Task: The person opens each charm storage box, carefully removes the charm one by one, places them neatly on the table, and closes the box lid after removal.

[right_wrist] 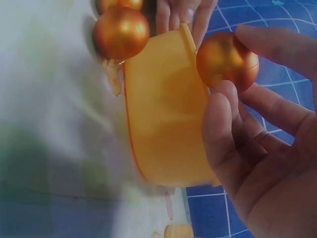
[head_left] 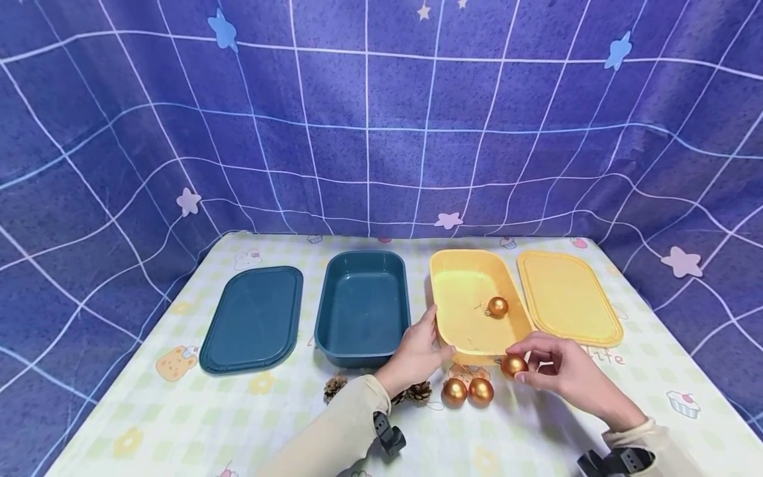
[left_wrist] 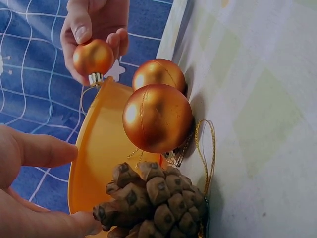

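A yellow box [head_left: 465, 291] stands before me with one copper-gold bauble [head_left: 498, 306] inside it. My left hand [head_left: 420, 351] touches the box's near left corner, fingers along the side and thumb at the front rim. My right hand [head_left: 551, 371] pinches another bauble [right_wrist: 227, 62] between thumb and fingers, just outside the near right corner. In the left wrist view, its metal cap points toward the rim. Two more baubles [head_left: 467, 392] sit side by side on the table in front of the box. Pine cones [left_wrist: 153, 201] lie near my left wrist, partly hidden by the arm.
Left of the yellow box stands a dark blue box [head_left: 363, 311], with a blue lid [head_left: 253, 318] flat beside it. A yellow lid [head_left: 569, 298] lies to the right. A blue gridded curtain [head_left: 393, 119] hangs behind the table [head_left: 179, 411].
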A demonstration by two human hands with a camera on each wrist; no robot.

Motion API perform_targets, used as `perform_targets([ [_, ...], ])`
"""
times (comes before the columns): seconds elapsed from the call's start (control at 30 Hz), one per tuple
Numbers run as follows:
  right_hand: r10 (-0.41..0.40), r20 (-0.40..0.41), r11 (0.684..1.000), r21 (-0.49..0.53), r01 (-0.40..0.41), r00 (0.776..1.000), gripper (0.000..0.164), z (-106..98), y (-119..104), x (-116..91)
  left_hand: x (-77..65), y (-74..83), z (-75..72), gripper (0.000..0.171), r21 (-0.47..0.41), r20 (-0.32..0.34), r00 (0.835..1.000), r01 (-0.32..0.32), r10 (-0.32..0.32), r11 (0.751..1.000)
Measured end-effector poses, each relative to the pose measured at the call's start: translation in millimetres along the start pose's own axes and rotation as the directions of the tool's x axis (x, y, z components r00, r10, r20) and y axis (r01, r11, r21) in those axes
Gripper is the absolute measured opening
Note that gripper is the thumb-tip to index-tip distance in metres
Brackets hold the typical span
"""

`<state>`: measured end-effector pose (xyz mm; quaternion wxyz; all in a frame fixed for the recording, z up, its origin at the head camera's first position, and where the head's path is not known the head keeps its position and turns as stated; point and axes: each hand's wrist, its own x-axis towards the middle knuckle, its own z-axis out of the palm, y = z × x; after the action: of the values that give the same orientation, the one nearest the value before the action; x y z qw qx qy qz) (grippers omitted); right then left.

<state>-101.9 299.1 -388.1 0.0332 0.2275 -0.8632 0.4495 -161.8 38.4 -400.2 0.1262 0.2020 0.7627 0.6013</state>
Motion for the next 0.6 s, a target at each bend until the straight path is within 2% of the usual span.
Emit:
perform_targets([
  [0.27,-0.008,-0.039,0.998,-0.055,0.006,0.999,0.026,4.0,1.8,-7.5,1.3,-2.9,0.7,0.087,-0.018,0.001,1.0,-0.002,0.002,1.0],
  [0.4,-0.036,-0.067,0.996,-0.085,0.031,0.997,0.027,8.5,3.1,-10.6,1.2,-2.8,0.7,0.087,-0.002,-0.003,1.0,-0.005,0.005,1.0],
  [0.6,-0.033,-0.103,0.987,-0.158,0.016,0.994,0.029,18.1,6.5,-15.9,1.3,-5.6,0.5,0.086,0.019,-0.011,1.0,-0.014,0.014,1.0],
])
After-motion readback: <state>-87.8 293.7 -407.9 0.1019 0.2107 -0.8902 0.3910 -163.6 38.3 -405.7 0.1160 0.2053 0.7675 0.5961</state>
